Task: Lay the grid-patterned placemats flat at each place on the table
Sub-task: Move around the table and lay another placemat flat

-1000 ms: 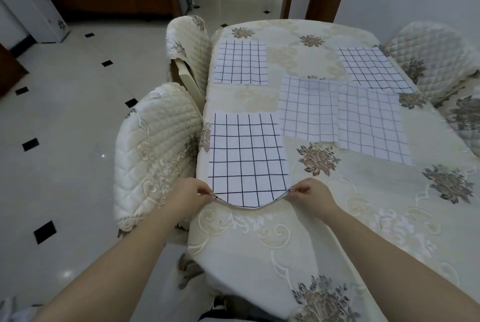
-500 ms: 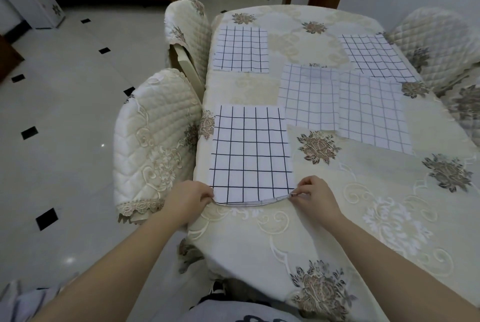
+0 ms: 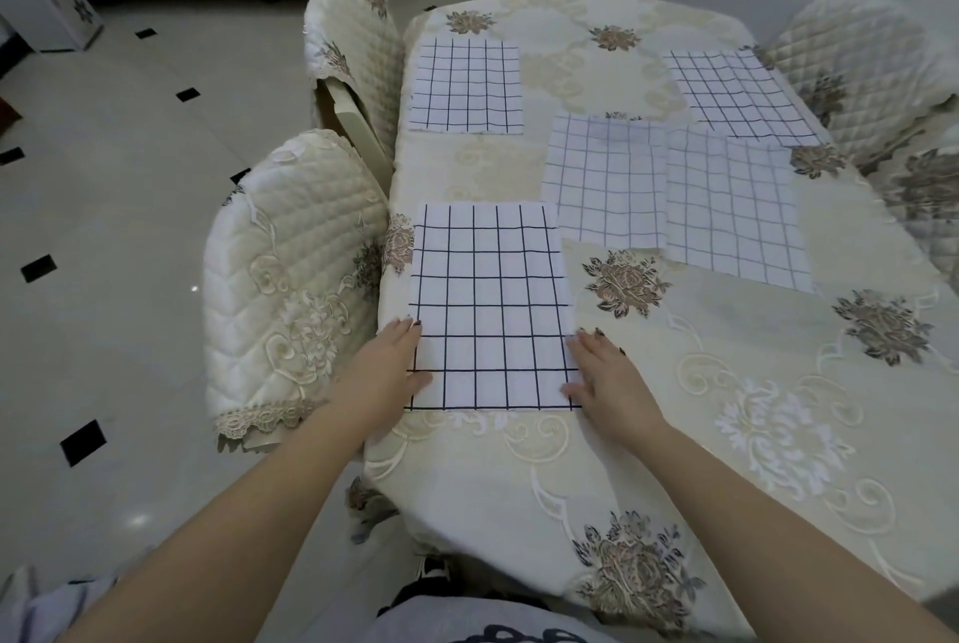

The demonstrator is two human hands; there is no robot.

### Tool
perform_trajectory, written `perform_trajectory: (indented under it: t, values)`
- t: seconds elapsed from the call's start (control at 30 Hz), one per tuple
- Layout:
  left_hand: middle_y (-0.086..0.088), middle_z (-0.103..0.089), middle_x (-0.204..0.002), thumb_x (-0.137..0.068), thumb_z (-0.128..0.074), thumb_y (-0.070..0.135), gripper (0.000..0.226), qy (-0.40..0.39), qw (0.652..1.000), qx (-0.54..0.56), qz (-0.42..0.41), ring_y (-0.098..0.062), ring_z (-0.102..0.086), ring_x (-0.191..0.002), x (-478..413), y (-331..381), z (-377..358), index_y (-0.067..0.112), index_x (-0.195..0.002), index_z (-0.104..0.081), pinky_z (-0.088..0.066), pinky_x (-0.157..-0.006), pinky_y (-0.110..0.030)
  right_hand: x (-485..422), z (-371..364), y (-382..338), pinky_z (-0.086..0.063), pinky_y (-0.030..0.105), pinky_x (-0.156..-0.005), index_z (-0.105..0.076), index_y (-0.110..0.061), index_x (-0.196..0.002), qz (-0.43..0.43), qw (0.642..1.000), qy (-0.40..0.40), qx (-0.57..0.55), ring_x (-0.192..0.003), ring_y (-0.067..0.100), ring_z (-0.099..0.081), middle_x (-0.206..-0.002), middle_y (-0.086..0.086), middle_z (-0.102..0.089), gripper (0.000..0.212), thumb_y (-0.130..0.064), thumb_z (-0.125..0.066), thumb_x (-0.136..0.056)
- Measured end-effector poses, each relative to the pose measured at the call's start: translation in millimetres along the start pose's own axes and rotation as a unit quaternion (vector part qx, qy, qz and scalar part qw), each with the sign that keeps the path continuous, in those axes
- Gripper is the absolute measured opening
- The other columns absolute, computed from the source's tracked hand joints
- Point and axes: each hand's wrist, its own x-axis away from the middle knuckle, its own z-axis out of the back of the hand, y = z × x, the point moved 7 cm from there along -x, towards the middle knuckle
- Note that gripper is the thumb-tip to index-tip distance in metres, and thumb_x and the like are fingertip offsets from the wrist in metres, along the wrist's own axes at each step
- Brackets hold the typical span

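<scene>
The nearest placemat point(image 3: 490, 310) lies flat at the centre left of the frame, on the bench point(image 3: 674, 435). The left hand point(image 3: 386, 370) and right hand point(image 3: 604, 375) press its 2 near side edges, fingers spread, each grip released.

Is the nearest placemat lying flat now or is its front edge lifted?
Flat: the nearest placemat lies spread, with left hand and right hand open at its sides.

Head camera looks forward and down, close over the table point(image 3: 648, 461).
</scene>
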Motion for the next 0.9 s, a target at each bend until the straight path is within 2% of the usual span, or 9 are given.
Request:
perform_trajectory:
  t: [0.07, 0.13, 0.37, 0.53, 0.73, 0.8, 0.9]
  values:
    - [-0.006, -0.008, -0.162, -0.095, -0.053, 0.039, 0.074, -0.027, 0.999, -0.023, -0.009, -0.019, -0.006, -0.150, -3.2, 2.2, -7.4, 0.010, -0.153, -0.016, -0.015, -0.119, -0.032, -3.5, -9.6, -0.9, -0.007, 0.042, -0.120, -0.020, -0.020, -0.152, -0.004, 0.997, -0.043, 0.064, -0.149, 0.021, -0.003, -0.162, 0.000, -0.009, 0.070, -0.040, -0.053, -0.093]
    - [-0.006, -0.004, -0.162, -0.095, -0.051, 0.041, 0.076, -0.051, 0.998, -0.038, -0.011, -0.020, -0.003, -0.150, -1.1, 1.9, -15.1, 0.010, -0.153, -0.013, -0.015, -0.120, -0.034, -2.8, -12.8, 2.5, -0.004, 0.044, -0.119, -0.016, -0.023, -0.152, -0.010, 0.994, -0.058, 0.096, -0.149, 0.020, 0.001, -0.162, -0.003, -0.003, 0.070, -0.045, -0.048, -0.094]
    - [-0.004, -0.007, -0.162, -0.094, -0.051, 0.043, 0.074, -0.028, 0.999, -0.045, -0.009, -0.019, -0.006, -0.150, 1.1, -4.1, -25.7, 0.012, -0.152, -0.018, -0.016, -0.118, -0.034, 2.7, -11.3, 6.6, -0.004, 0.042, -0.119, -0.017, -0.025, -0.152, -0.003, 0.992, -0.053, 0.118, -0.149, 0.018, 0.000, -0.162, -0.006, -0.004, 0.069, -0.048, -0.047, -0.094]
    - [-0.006, -0.017, -0.160, -0.093, -0.052, 0.046, 0.072, -0.002, 1.000, -0.020, -0.015, -0.019, -0.012, -0.149, -6.9, -3.3, -17.8, 0.010, -0.150, -0.025, -0.015, -0.119, -0.034, -3.7, -6.6, 2.9, -0.002, 0.040, -0.119, -0.022, -0.023, -0.151, -0.009, 0.994, -0.047, 0.096, -0.149, 0.018, 0.001, -0.162, -0.003, -0.005, 0.070, -0.046, -0.052, -0.092]
    - [-0.012, -0.026, -0.157, -0.091, -0.058, 0.041, 0.072, 0.043, 0.999, -0.004, -0.013, -0.025, -0.021, -0.146, -46.8, 9.3, 18.2, 0.004, -0.147, -0.030, -0.024, -0.117, -0.038, -41.3, 7.9, -17.8, -0.006, 0.039, -0.120, -0.017, -0.022, -0.152, -0.006, 0.996, -0.040, 0.080, -0.149, 0.019, -0.002, -0.162, 0.000, -0.008, 0.069, -0.046, -0.048, -0.094]
    - [-0.013, -0.024, -0.157, -0.090, -0.059, 0.042, 0.075, 0.034, 0.999, -0.007, -0.012, -0.026, -0.022, -0.146, -60.4, 14.4, 25.5, 0.003, -0.147, -0.028, -0.025, -0.117, -0.038, -57.1, 11.7, -28.4, -0.008, 0.041, -0.120, -0.016, -0.021, -0.152, 0.004, 0.996, -0.044, 0.078, -0.149, 0.020, -0.002, -0.162, 0.002, -0.007, 0.070, -0.046, -0.047, -0.095]
    - [-0.013, -0.013, -0.160, -0.091, -0.057, 0.044, 0.082, -0.005, 0.999, -0.032, -0.007, -0.027, -0.012, -0.148, -81.1, 23.3, 29.2, 0.003, -0.150, -0.018, -0.018, -0.119, -0.038, -82.4, 14.0, -42.9, -0.008, 0.042, -0.121, -0.014, -0.020, -0.153, 0.015, 0.994, -0.059, 0.095, -0.149, 0.022, 0.000, -0.162, 0.004, -0.003, 0.071, -0.049, -0.045, -0.095]
